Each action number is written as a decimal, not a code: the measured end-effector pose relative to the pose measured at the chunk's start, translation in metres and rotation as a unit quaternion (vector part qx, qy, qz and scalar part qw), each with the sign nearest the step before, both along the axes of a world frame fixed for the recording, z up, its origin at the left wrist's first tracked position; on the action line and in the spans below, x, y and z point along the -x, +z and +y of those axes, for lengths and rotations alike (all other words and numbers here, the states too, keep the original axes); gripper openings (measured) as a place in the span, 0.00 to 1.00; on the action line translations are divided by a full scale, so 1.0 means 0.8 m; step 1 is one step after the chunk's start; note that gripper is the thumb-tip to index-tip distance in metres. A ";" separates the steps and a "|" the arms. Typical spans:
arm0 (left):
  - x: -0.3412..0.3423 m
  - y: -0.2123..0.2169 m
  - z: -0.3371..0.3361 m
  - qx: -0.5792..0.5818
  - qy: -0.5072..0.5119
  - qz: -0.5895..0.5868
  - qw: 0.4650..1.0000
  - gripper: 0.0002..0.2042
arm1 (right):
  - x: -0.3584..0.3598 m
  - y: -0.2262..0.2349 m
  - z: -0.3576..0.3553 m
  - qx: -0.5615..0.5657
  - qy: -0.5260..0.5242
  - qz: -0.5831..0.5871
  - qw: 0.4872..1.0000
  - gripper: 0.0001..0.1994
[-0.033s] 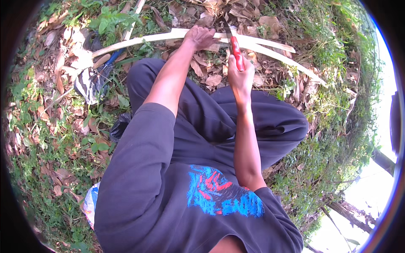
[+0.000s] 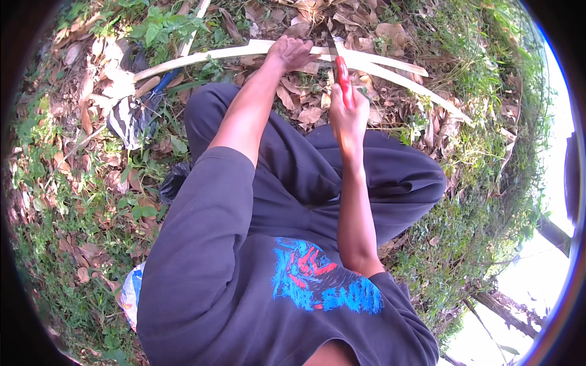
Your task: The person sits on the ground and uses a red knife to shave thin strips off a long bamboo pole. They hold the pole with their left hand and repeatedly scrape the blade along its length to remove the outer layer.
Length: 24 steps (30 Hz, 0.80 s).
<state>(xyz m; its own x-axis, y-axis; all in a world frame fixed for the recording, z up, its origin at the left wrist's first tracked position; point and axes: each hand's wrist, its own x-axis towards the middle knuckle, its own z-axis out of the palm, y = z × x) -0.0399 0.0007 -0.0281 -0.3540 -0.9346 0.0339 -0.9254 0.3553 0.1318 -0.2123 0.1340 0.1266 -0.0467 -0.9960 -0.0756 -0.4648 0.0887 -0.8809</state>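
Leafy ground [image 2: 67, 201]; person seated x-legged, pale strips [image 2: 220, 54] out front.
Dk shirt [image 2: 201, 268] w/ blue & red print; dk trousers [image 2: 384, 174], legs folded. Strips run L to R beyond the knees, bowed in this lens, spreading into 2 lengths at R end; another pale length [image 2: 194, 27] heads off toward top L. Striped bag [image 2: 128, 125], blk/wht, on ground L of L knee. Tool [image 2: 341, 68]: red handle, dk blade pointing away, crossing strips near mid; contact w/ them can't tell. R hand [image 2: 350, 113] wrapped round handle. L hand [image 2: 290, 53] curled, knuckles up, gripping strips just L of blade.
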 end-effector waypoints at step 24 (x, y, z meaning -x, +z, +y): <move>-0.005 -0.003 0.001 -0.067 0.044 0.011 0.997 0.18 | 0.037 -0.009 0.052 -0.011 -0.004 -0.098 0.995 0.12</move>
<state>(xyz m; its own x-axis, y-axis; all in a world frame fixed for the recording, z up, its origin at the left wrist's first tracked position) -0.0363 0.0014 -0.0301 -0.2713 -0.9586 -0.0859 -0.9486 0.2512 0.1924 -0.2417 0.1756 0.1191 -0.0373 -0.9936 -0.1066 -0.2833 0.1128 -0.9524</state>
